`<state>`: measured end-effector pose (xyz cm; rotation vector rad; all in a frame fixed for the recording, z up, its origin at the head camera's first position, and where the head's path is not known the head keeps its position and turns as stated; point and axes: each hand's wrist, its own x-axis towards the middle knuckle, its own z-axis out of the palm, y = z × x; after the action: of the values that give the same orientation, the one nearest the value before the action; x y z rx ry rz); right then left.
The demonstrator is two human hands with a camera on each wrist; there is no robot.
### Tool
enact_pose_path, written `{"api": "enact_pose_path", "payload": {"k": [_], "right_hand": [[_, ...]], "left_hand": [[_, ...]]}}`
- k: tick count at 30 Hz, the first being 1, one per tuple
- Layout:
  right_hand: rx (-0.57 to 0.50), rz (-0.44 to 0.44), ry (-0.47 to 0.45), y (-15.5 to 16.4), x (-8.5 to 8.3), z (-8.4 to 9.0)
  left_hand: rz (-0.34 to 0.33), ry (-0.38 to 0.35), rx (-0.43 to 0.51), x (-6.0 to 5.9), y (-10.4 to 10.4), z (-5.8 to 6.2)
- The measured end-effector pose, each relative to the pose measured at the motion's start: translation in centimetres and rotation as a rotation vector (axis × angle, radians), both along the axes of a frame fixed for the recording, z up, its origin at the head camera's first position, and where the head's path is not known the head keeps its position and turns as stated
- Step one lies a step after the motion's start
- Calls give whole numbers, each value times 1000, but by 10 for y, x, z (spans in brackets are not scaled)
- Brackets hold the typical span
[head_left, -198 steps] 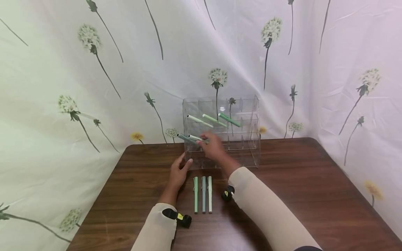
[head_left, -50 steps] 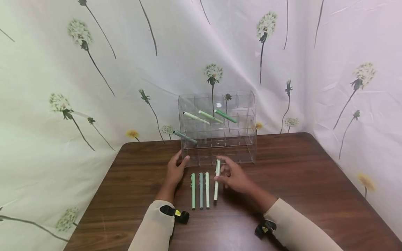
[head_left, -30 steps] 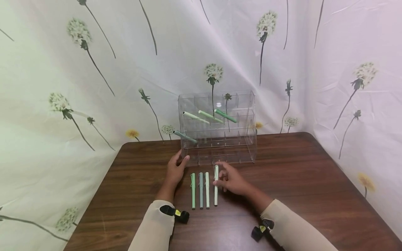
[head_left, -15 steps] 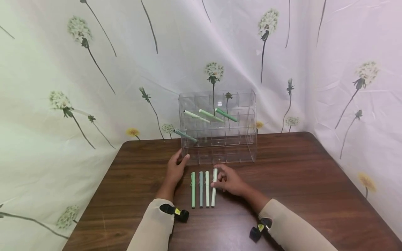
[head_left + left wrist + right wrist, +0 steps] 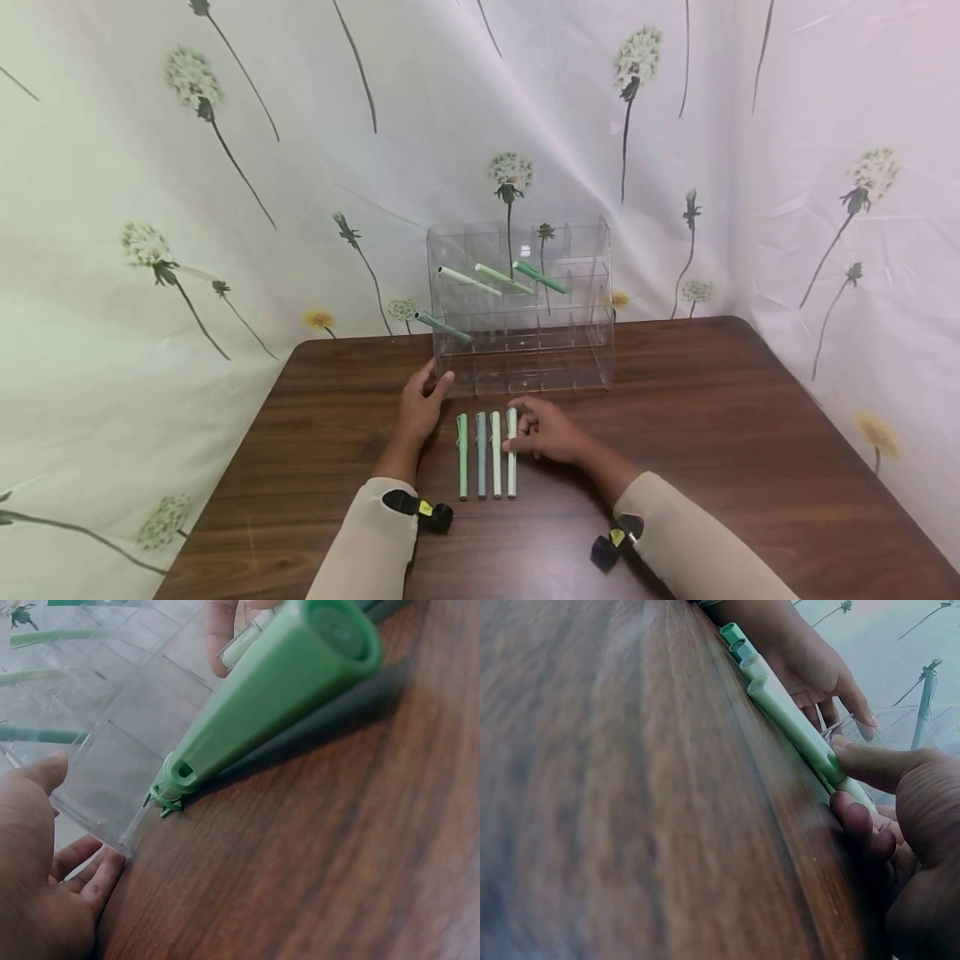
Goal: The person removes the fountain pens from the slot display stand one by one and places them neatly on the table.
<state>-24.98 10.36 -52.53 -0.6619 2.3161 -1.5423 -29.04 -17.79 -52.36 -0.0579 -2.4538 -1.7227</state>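
Ideally, the pale pen [image 5: 512,450], pinched by the right hand [image 5: 546,430], is nudged flush beside the row of pens [image 5: 480,454]; the organizer [image 5: 525,333] is steadied by the left hand [image 5: 420,410], its fingers relaxed.

Matt plastic pens [image 5: 486,454] lie on a wood-grain table [image 5: 750,433] before a clear, glossy plastic organizer [image 5: 577,333].

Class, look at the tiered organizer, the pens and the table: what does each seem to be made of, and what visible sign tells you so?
Tiered organizer: likely clear acrylic or similar plastic; the curtain and pens show through its glossy walls.
Pens: apparently matte plastic; smooth, evenly coloured green and pale barrels, moulded clip in the left wrist view.
Table: dark wood grain, slight sheen; solid wood or laminate cannot be told.
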Motion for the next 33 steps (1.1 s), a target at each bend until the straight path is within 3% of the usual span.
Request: {"api": "enact_pose_path", "payload": {"k": [7, 33], "right_hand": [[3, 0, 2, 0, -1, -2], [17, 32, -33, 0, -2, 4]], "left_hand": [[-3, 24, 13, -1, 2, -1], [-6, -5, 27, 2, 2, 1]]}}
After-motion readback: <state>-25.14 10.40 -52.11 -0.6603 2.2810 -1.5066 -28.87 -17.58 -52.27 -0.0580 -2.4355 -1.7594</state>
